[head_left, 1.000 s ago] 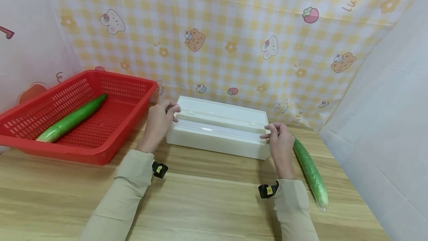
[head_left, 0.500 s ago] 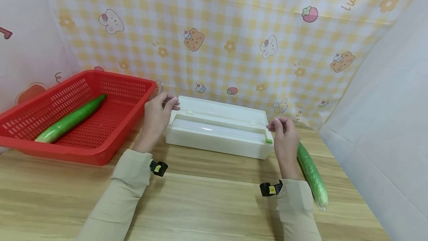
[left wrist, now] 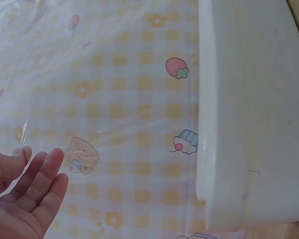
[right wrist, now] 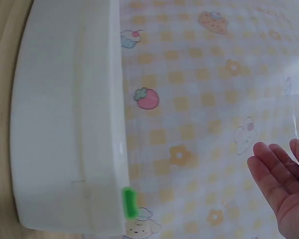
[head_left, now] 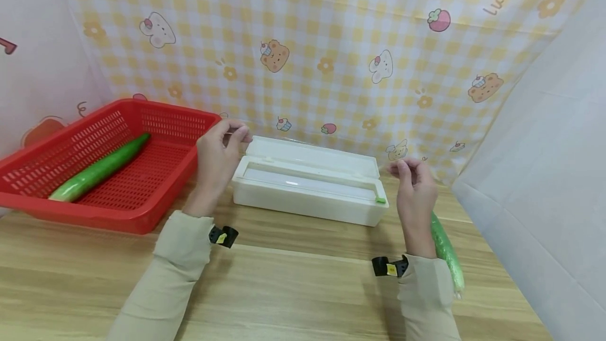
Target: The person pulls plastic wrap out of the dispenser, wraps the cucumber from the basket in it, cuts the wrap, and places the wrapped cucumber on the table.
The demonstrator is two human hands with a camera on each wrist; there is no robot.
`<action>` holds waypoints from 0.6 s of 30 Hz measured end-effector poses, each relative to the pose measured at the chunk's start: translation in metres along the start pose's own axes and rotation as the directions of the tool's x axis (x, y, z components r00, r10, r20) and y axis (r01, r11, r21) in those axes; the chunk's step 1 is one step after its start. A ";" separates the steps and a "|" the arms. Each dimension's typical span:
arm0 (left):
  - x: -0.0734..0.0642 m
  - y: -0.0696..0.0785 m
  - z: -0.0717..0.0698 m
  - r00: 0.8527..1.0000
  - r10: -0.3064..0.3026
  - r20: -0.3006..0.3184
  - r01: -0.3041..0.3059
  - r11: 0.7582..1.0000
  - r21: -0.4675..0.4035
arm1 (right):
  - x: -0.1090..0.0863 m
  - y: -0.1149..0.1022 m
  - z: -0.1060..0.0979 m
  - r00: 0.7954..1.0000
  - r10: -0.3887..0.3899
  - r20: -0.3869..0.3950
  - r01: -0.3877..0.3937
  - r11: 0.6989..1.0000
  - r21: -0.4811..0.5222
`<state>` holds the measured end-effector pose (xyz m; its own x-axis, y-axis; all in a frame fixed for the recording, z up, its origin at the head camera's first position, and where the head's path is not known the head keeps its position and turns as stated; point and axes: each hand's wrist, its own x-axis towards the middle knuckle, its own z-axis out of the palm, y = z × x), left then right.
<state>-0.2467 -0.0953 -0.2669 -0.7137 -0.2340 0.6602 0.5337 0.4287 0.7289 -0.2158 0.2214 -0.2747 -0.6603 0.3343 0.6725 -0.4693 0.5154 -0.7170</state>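
A white cling film dispenser (head_left: pixel 307 209) sits on the table with its lid (head_left: pixel 312 152) tipped back and a green slide cutter (head_left: pixel 381 200) at its right end. My left hand (head_left: pixel 215 159) is raised off the dispenser's left end, thumb and fingertips pinching clear cling film (left wrist: pixel 26 124). Beyond the right end, my right hand (head_left: pixel 416 196) pinches the film's other side, where a bright crease (right wrist: pixel 294 117) runs to the thumb. Between the hands the film is see-through and shows mainly by glints. Partly behind the right forearm lies a cucumber (head_left: pixel 446 254) with shiny wrapping.
At the left stands a red plastic basket (head_left: pixel 94 216) holding another cucumber (head_left: pixel 101 169). A checked cloth (head_left: pixel 326 88) with cartoon prints hangs close behind the dispenser. White sheeting (head_left: pixel 544 172) bounds the right side. The wooden table (head_left: pixel 293 288) stretches in front.
Both hands have risen from the dispenser and moved apart, the left up and leftward, the right up and rightward. The dispenser's opening and green cutter have come into view.
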 end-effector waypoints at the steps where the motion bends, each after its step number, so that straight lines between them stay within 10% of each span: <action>1: 0.000 0.002 -0.001 1.000 0.005 -0.010 -0.005 1.000 -0.012 | 0.000 -0.002 -0.001 1.000 -0.007 0.001 0.007 1.000 0.005; 18: 0.003 0.025 -0.013 0.994 0.062 -0.089 -0.072 0.990 -0.123 | 0.002 -0.031 -0.015 1.000 -0.014 -0.012 0.015 0.996 0.093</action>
<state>-0.2295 -0.0962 -0.2444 -0.6361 -0.2842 0.7174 0.6358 0.3337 0.6960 -0.1938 0.2182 -0.2488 -0.6470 0.3362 0.6844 -0.5316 0.4446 -0.7209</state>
